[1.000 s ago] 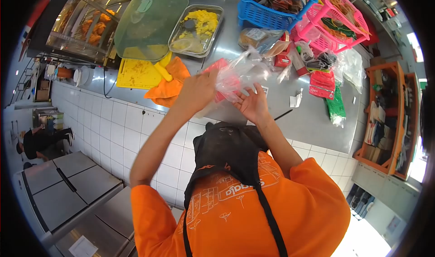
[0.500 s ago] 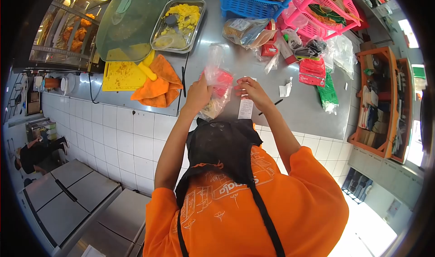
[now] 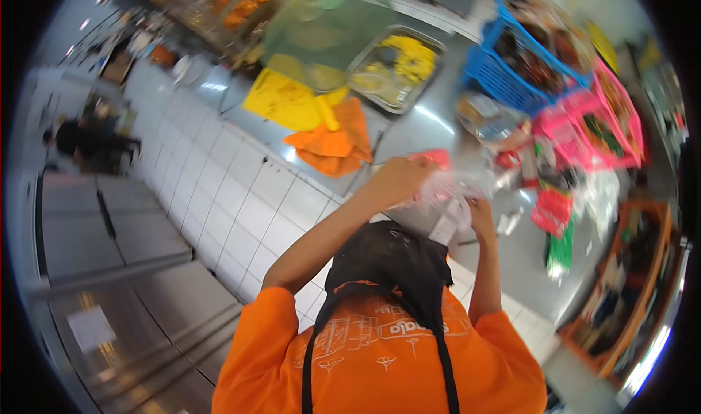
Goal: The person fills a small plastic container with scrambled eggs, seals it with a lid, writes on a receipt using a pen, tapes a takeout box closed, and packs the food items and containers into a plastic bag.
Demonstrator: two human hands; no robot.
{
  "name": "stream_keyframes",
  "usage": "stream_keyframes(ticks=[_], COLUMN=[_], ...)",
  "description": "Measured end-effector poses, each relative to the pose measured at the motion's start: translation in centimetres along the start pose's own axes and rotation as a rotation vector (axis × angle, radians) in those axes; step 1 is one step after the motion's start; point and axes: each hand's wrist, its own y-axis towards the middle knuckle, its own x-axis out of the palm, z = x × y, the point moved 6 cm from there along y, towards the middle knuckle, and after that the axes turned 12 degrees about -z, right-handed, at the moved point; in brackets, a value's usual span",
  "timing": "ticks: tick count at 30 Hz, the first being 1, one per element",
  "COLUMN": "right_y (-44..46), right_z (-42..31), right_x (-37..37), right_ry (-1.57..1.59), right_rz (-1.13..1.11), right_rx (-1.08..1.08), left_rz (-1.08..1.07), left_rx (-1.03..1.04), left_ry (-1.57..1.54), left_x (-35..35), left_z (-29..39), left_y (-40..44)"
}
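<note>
A clear plastic bag (image 3: 447, 189) with a red packet (image 3: 432, 157) in or behind it is held over the near edge of the metal counter. My left hand (image 3: 410, 177) is closed on the bag's left side, next to the red packet. At the bag's right side is my right hand (image 3: 480, 217), its fingers blurred against the plastic, so its hold is unclear. Below the bag, between my hands, a white paper slip (image 3: 445, 224) shows. An orange cloth (image 3: 337, 142) lies left of my left hand.
Back left are a yellow board (image 3: 281, 98), a green lid (image 3: 321, 31) and a tray of yellow food (image 3: 359, 85). Blue (image 3: 485, 67) and pink (image 3: 566, 133) baskets stand back right, near red (image 3: 552, 211) and green (image 3: 561, 246) packets. A person (image 3: 87, 140) is far left.
The whole view has tilted and swung. The bag, lower and in front of my left hand half a second ago, now stretches across towards my right hand, which has come to its side.
</note>
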Motion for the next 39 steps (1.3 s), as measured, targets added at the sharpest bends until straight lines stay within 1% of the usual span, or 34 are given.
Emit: stream_keyframes(ticks=[1, 2, 3, 4, 5, 6, 7, 8, 11, 14, 17, 18, 20, 21, 22, 23, 24, 25, 26, 27, 28, 29, 30, 31, 33, 34, 37, 39], right_y=[-0.1, -0.1, -0.2, -0.1, -0.1, -0.1, 0.4, 0.5, 0.4, 0.9, 2.1, 2.6, 3.9, 3.5, 3.9, 3.8, 3.5, 3.4, 2.7, 2.0, 1.0, -0.2, -0.9, -2.0, -3.3, -5.3, -4.8, -3.3], right_z=[0.2, 0.0, 0.2, 0.7, 0.0, -0.7, -2.8, -2.7, -11.1, -13.4, -12.9, -11.7, -11.4, -10.7, -10.8, -9.5, -11.8, -11.0, -10.7, -11.1, -11.4, -10.4, -9.4, -8.0, -6.6, -6.4, -5.9, -5.9], right_x=[-0.8, -1.5, -2.2, -3.1, -3.7, -4.2, -4.5, -5.3, -5.1, -5.1, -5.1, -4.8, -2.6, -1.5, 0.1, 1.8, 2.9, 3.6, 3.8, 3.5, 3.2, 3.3, 3.6, 4.1, 6.1, 6.7, 6.5, 6.7], right_ry=[-0.113, -0.159, -0.079, -0.239, -0.193, -0.203, -0.007, -0.138, -0.076, -0.064, -0.460, -0.489, -0.342, -0.261, -0.371, -0.365, -0.321, -0.314, -0.320, -0.365, -0.405, -0.415, -0.376, -0.452, -0.587, -0.657, -0.589, -0.539], right_rz=[-0.004, 0.026, 0.005, 0.013, 0.058, 0.003, 0.010, 0.030, -0.003, -0.023, 0.039, -0.001, -0.085, -0.105, -0.187, -0.106, -0.254, -0.219, -0.077, 0.086, 0.252, 0.221, 0.198, 0.162, 0.047, 0.065, 0.131, 0.152], right_rx=[-0.012, -0.001, 0.065, -0.001, 0.025, 0.039, -0.066, -0.091, -0.157, -0.169, -0.270, -0.121, -0.105, -0.060, -0.268, -0.317, -0.424, -0.344, -0.212, -0.231, -0.239, -0.024, 0.051, 0.062, 0.053, 0.011, -0.004, -0.053], left_rz=[-0.029, -0.063, -0.031, 0.004, 0.069, 0.116, 0.172, 0.124, 0.123, 0.228, 0.385, 0.358, 0.404, 0.392, 0.338, 0.285, 0.334, 0.474, 0.457, 0.454, 0.472, 0.491, 0.467, 0.453, 0.473, 0.497, 0.549, 0.538], left_rx=[0.006, 0.010, 0.032, 0.056, 0.030, 0.017, 0.016, -0.027, -0.087, -0.085, -0.081, -0.112, -0.162, -0.161, -0.173, -0.189, -0.247, -0.241, -0.123, -0.004, -0.033, -0.063, -0.109, -0.175, -0.230, -0.281, -0.345, -0.354], left_ry=[0.055, 0.111, 0.053, -0.001, 0.071, 0.139, 0.104, 0.110, -0.077, -0.057, -0.125, -0.153, -0.388, -0.521, -0.576, -0.629, -0.635, -0.623, -0.468, -0.316, -0.330, -0.344, -0.419, -0.481, -0.518, -0.525, -0.613, -0.545], left_x=[-1.0, -1.9, -3.0, -3.8, -4.2, -4.0, -4.5, -4.8, -4.2, -3.2, -0.8, 0.1, 0.9, 1.6, 2.7, 3.2, 4.8, 1.8, 3.5, 5.5, 3.9, 2.2, 2.0, 2.2, 3.1, 3.6, 5.4, 5.3], left_z=[0.3, 0.5, 0.7, 1.1, 1.4, 1.4, 1.7, 1.9, 1.9, 2.2, 1.5, 1.2, -0.7, -0.3, -1.0, -1.6, -2.6, -1.5, -2.9, -4.0, -4.0, -3.7, -3.8, -4.0, -4.1, -2.9, -3.5, -3.6], left_y=[0.1, 0.2, 0.2, 0.2, 0.5, 0.7, 0.5, 0.3, 0.4, 0.3, 1.1, 1.7, 1.8, 1.8, 1.9, 1.7, 2.0, 0.5, 1.4, 2.3, 1.3, 0.1, -0.4, -0.8, -1.7, -3.7, -5.9, -6.5])
